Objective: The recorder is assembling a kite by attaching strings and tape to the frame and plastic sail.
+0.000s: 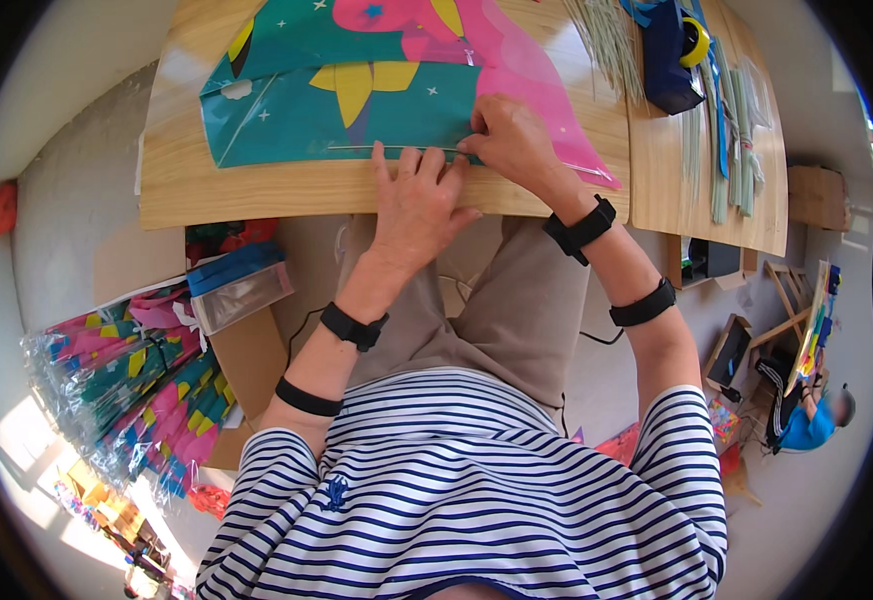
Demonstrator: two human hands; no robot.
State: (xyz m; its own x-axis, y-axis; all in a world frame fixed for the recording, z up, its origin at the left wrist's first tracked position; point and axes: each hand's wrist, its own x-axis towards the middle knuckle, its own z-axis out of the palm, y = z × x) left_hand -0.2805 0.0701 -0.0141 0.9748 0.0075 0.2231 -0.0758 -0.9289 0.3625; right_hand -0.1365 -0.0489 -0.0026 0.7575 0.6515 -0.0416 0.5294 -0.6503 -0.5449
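At frame centre, the left hand lay flat and open on the kite, while the right hand pinched its thin rod; seating the rod probably needed steady pressure.

kite sheet: top cut off by frame edge | thin rod: right end hidden under hands | tape dispenser: partly cropped, perhaps

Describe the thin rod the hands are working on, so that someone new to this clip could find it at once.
Start at the wooden table and the teal, pink and yellow kite sheet lying on it. Along the sheet's near edge runs a thin pale rod, with the left hand pressing on it and the right hand pinching its end. Unlike the bundled sticks farther right, it lies alone on the sheet.
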